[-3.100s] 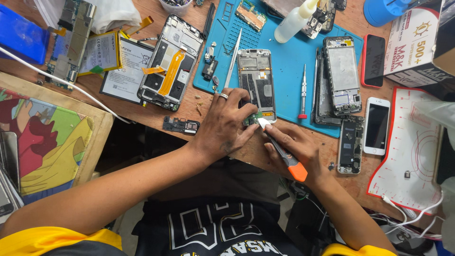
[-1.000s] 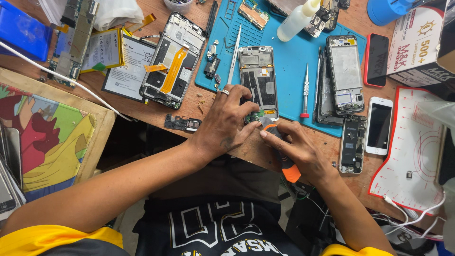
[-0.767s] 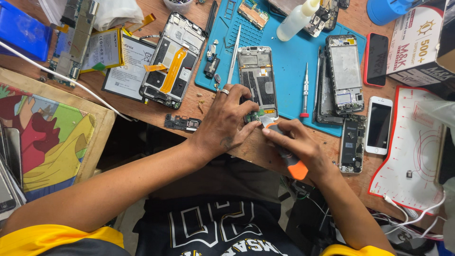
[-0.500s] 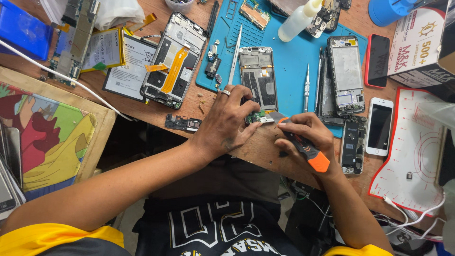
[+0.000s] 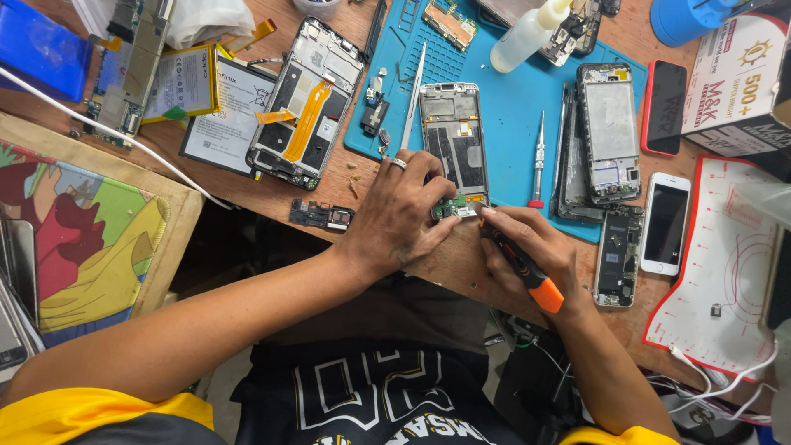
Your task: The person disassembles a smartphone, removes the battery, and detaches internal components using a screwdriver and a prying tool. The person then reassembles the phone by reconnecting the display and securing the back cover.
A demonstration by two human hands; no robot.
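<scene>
Head view: opened phone (image 5: 453, 148) lies on blue mat (image 5: 511, 99) at the table's near edge. Left hand (image 5: 400, 210) pins its lower end, fingers pressed down, likely to steady it. Right hand (image 5: 527, 251), fingers closed on orange-tipped screwdriver (image 5: 519, 264), tip at the small board there. Tweezers (image 5: 412, 99), spare driver (image 5: 537, 161) and other phone frames crowd close beside.
</scene>
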